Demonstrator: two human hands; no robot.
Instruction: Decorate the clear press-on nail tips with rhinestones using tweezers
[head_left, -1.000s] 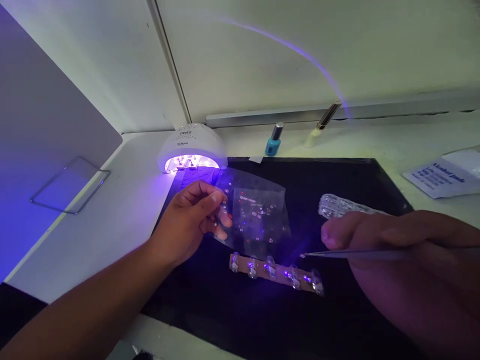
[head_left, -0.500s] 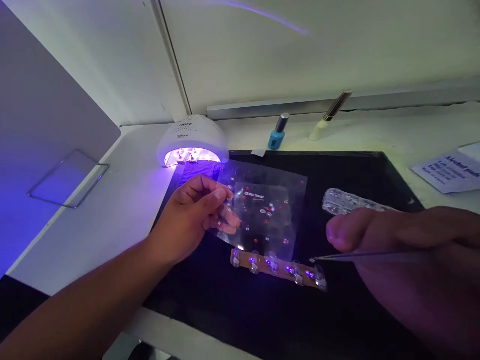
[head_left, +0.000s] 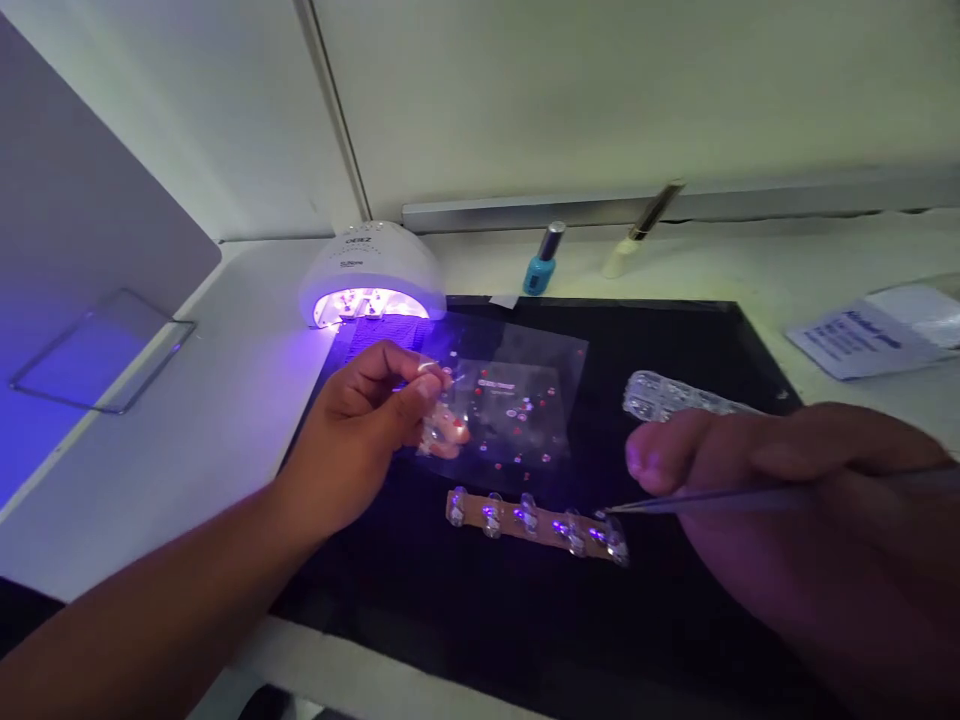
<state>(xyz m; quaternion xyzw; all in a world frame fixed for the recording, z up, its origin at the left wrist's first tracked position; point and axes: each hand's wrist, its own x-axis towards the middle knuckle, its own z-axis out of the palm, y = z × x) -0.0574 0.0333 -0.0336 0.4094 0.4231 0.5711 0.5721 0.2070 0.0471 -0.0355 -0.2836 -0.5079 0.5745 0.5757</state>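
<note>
My left hand [head_left: 382, 420] pinches the left edge of a clear sticker sheet [head_left: 536, 400] dotted with small red and white designs. Between the fingers of my right hand [head_left: 780, 490] is a pair of tweezers [head_left: 675, 502], pointing left. A tiny pale piece [head_left: 601, 514] shows at the tweezers' tip, too small to name. Just below that tip lies a brown strip [head_left: 510, 515] bearing several clear, shiny false nails [head_left: 526, 514]. The tip is close to the strip's right end; whether it touches a nail I cannot tell.
A white nail lamp [head_left: 373, 265] glows purple at the back left. Behind the black mat [head_left: 420, 620] stand a blue polish bottle [head_left: 541, 265] and a cream bottle [head_left: 630, 250]. A clear case [head_left: 667, 395] lies beyond my right hand, and an alcohol pad packet [head_left: 855, 340] at right.
The whole view has shifted slightly. The tweezers' tip has come a little nearer the strip's right end. The sticker sheet has tilted somewhat in my left hand.
</note>
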